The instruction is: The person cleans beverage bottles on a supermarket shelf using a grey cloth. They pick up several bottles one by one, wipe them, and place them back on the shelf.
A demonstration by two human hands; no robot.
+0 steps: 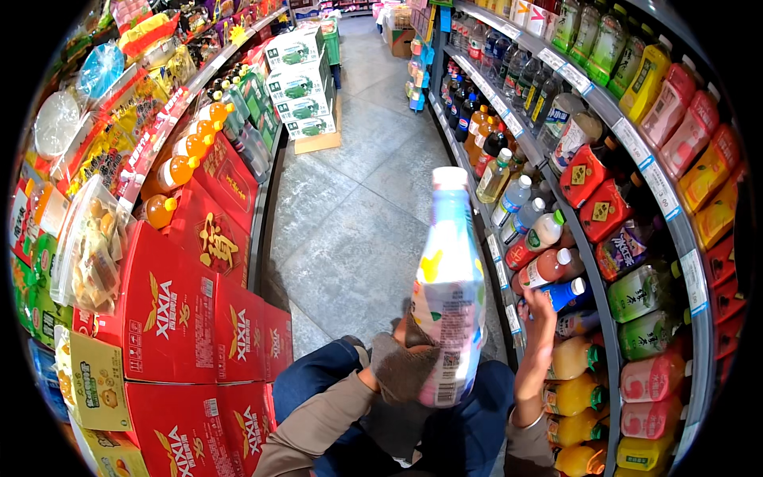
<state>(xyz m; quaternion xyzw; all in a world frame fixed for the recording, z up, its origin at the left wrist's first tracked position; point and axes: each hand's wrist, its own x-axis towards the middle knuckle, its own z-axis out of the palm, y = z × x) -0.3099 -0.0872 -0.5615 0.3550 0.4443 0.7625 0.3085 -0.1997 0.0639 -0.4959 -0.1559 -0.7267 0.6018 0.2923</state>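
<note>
A large plastic drink bottle [450,298] with a white cap and a printed, coloured sleeve stands upright above my knees. My left hand [411,346] grips its side through a grey-brown cloth [402,366]. My right hand [536,334] is raised at the lower right shelves, fingers up, beside a blue bottle with a white cap [560,293]; whether it touches that bottle I cannot tell. Just above the blue bottle lies a pinkish drink bottle [542,269]. Below, orange juice bottles with green caps [572,358] lie along the low shelf near my right wrist.
Curved-looking shelves of bottles with a price rail [656,173] rise close on the right. Stacked red cartons [173,304] and snack packs [95,250] line the left. White cartons [301,83] stand further up the tiled aisle floor [351,238].
</note>
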